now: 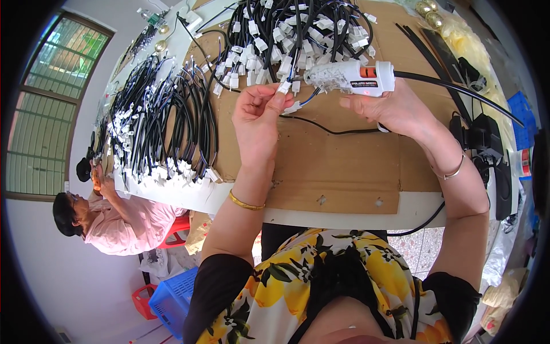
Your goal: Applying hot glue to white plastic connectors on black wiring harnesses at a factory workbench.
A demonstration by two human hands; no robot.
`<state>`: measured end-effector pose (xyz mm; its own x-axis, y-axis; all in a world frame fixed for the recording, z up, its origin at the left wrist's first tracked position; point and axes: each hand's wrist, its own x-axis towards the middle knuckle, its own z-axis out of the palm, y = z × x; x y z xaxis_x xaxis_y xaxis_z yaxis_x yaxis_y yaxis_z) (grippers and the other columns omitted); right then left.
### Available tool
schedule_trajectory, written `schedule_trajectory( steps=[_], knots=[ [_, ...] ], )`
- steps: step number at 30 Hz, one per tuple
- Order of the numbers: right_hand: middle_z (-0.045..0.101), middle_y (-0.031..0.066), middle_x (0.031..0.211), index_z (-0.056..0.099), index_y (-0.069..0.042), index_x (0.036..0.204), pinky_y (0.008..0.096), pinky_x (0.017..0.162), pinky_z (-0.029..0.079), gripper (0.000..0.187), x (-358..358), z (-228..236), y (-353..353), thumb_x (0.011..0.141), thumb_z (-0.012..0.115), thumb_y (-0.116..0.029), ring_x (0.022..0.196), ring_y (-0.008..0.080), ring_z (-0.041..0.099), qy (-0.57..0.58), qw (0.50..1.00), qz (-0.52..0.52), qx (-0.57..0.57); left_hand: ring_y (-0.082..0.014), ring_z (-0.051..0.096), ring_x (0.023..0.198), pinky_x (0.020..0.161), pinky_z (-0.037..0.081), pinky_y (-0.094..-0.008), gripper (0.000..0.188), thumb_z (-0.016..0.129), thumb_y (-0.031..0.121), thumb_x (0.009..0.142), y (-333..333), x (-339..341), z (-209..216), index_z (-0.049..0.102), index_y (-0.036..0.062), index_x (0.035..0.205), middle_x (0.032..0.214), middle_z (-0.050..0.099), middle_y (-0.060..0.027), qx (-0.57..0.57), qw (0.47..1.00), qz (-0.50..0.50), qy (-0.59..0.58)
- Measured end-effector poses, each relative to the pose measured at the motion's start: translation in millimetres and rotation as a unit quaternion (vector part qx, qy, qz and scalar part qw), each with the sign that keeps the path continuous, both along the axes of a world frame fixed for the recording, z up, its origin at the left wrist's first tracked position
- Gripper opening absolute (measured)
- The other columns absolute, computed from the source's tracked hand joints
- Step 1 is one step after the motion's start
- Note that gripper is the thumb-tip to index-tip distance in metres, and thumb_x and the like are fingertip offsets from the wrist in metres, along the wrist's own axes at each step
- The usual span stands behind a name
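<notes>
My right hand (401,109) is wrapped round the handle of a white glue gun (338,78), its barrel smeared with clear glue and its nozzle pointing left. A long black stick (458,89) runs out of the gun's back to the right. The fingers of my left hand (258,112) pinch a small white plug connector (283,87) at the end of a dark cable. The nozzle is close to this connector; whether they touch I cannot tell. Another white connector (292,108) on a blue wire hangs just below the nozzle, by my left fingertips.
A heap of black cables (298,34) with white connectors lies beyond my hands. More cables (166,126) are laid in rows at left. Cardboard (338,172) covers the white table (309,219). A black adapter (484,135) sits at right. A co-worker (123,223) in pink works at far left.
</notes>
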<state>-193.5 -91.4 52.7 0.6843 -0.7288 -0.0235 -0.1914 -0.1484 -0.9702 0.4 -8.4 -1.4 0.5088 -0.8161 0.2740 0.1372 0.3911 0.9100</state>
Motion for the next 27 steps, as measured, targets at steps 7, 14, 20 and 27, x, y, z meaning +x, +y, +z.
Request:
schedule_trajectory(
  steps=[7,14,20,27],
  knots=[
    [0.061,0.0025,0.084,0.059,-0.004,0.096,0.0207,0.065,0.043,0.032,-1.5,0.5,-0.6,0.072,0.068,-0.023,0.071,0.0056,0.051,0.031,0.999,0.018,0.001,-0.0165,0.059,0.076,0.07,0.051,-0.0271,0.012,0.054,-0.007,0.077,-0.3,0.1,-0.7,0.049,-0.0011,0.086,0.089,0.057,-0.0115,-0.002,1.0,0.0,-0.013],
    [0.062,0.0015,0.083,0.059,-0.004,0.099,0.0195,0.066,0.043,0.035,-1.1,1.3,0.9,0.073,0.069,-0.024,0.074,0.0047,0.051,0.029,0.999,0.017,-0.006,-0.0165,0.059,0.077,0.071,0.05,-0.0267,0.012,0.054,-0.008,0.077,-0.8,-0.7,-0.7,0.049,-0.0014,0.086,0.089,0.058,-0.012,-0.004,1.0,-0.001,-0.021],
    [0.061,0.0001,0.081,0.059,-0.003,0.098,0.0198,0.062,0.043,0.032,0.1,5.8,2.1,0.073,0.068,-0.021,0.07,0.0038,0.05,0.06,0.997,0.006,-0.044,-0.0163,0.059,0.077,0.071,0.05,-0.0265,0.013,0.053,-0.009,0.076,-1.6,0.8,-2.7,0.049,-0.0014,0.086,0.089,0.058,-0.0122,-0.009,0.999,0.003,-0.03],
    [0.058,-0.0013,0.075,0.059,-0.004,0.095,0.0199,0.059,0.041,0.03,1.0,-0.4,0.0,0.072,0.068,-0.02,0.066,0.0038,0.046,0.046,0.997,-0.002,-0.064,-0.0159,0.058,0.078,0.072,0.049,-0.0257,0.014,0.054,-0.01,0.076,-0.8,0.1,-1.5,0.049,-0.0015,0.086,0.09,0.058,-0.012,-0.01,0.999,0.014,-0.039]
  ],
)
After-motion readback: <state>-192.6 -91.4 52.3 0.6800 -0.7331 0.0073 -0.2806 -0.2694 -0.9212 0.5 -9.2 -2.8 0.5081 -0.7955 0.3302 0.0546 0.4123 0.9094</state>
